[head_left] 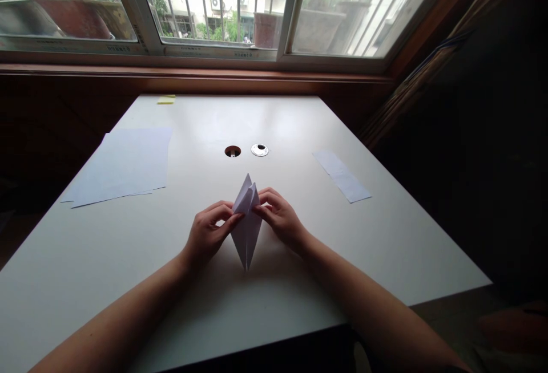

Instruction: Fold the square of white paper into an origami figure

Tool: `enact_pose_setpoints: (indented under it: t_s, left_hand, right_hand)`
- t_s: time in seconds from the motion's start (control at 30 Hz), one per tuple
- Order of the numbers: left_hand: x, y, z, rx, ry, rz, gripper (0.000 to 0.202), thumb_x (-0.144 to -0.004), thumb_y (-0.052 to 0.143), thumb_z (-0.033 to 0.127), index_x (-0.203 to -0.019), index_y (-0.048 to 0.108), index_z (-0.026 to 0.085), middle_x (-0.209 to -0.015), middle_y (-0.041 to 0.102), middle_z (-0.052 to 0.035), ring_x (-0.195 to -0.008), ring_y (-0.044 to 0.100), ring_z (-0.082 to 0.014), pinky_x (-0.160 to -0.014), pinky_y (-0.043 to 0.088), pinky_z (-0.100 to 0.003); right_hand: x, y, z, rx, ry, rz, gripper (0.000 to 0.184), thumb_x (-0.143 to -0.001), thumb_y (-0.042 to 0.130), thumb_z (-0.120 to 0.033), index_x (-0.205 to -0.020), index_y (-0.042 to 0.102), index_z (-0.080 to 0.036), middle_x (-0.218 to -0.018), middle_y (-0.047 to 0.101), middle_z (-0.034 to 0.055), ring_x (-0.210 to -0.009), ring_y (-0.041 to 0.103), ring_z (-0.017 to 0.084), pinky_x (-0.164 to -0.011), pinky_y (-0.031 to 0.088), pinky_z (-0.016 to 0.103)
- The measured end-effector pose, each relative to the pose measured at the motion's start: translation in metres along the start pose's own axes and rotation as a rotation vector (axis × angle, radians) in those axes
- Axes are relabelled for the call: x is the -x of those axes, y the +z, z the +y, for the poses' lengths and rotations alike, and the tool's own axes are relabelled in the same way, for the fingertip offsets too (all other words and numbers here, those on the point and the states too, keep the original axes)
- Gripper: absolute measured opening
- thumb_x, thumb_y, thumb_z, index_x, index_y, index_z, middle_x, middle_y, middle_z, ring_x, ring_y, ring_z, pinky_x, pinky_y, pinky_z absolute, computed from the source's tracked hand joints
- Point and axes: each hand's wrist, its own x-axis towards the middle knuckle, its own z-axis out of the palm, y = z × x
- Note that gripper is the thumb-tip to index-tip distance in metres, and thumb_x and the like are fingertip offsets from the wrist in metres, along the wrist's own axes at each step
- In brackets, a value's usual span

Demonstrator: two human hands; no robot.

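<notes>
A folded white paper piece (248,230), kite-shaped with points at top and bottom, is held just above the white table (299,128) at its middle. My left hand (208,234) pinches the left edge of the paper with fingers closed. From the other side my right hand (280,218) grips the right edge near the top fold, fingers also closed. The paper's lower tip points down toward the tabletop.
A stack of white sheets (122,165) lies at the left. Strips of white paper (341,175) lie at the right. A cable hole (232,151) and its round cap (259,150) sit behind the hands. A yellow sticky pad (166,99) rests at the far edge below the window.
</notes>
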Motion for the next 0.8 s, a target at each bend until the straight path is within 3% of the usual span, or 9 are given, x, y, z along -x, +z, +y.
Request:
enact_pose_setpoints:
  t_s: [0.2, 0.4, 0.53, 0.8]
  left_hand:
    - [0.000, 0.001, -0.004, -0.008, -0.084, -0.019, 0.027, -0.095, 0.059, 0.035, -0.076, 0.063, 0.016, -0.081, 0.062, -0.0030, -0.072, 0.056, -0.0136, -0.065, 0.042, -0.024]
    - [0.002, 0.003, -0.006, 0.017, -0.168, 0.060, 0.024, -0.095, 0.059, 0.039, -0.084, 0.062, 0.018, -0.076, 0.057, 0.0009, -0.066, 0.051, -0.0112, -0.059, 0.039, -0.022]
    - [0.002, 0.006, -0.009, 0.050, -0.172, 0.122, 0.019, -0.091, 0.064, 0.038, -0.091, 0.061, 0.019, -0.081, 0.061, 0.0007, -0.072, 0.055, -0.0124, -0.064, 0.043, -0.022]
    - [0.002, 0.008, -0.013, 0.118, -0.215, 0.098, 0.027, -0.088, 0.067, 0.037, -0.106, 0.053, 0.022, -0.081, 0.061, 0.0017, -0.071, 0.058, -0.0125, -0.064, 0.045, -0.022]
  right_hand:
    - [0.002, 0.003, -0.001, -0.005, 0.079, 0.011, 0.022, -0.089, 0.066, -0.041, -0.083, 0.063, -0.020, -0.085, 0.059, 0.0012, -0.080, 0.055, 0.016, -0.071, 0.045, 0.029]
    - [0.003, 0.006, 0.006, -0.178, 0.188, 0.000, 0.025, -0.085, 0.071, -0.041, -0.091, 0.057, -0.021, -0.086, 0.064, 0.0012, -0.082, 0.059, 0.017, -0.075, 0.046, 0.031]
    - [0.001, 0.008, 0.009, -0.242, 0.183, -0.005, 0.031, -0.083, 0.074, -0.039, -0.095, 0.051, -0.023, -0.087, 0.064, 0.0006, -0.084, 0.062, 0.018, -0.077, 0.048, 0.032]
    - [0.002, 0.005, 0.002, -0.311, 0.219, -0.030, 0.071, -0.080, 0.077, -0.036, -0.138, 0.036, -0.030, -0.099, 0.062, 0.0012, -0.088, 0.064, 0.018, -0.078, 0.051, 0.032]
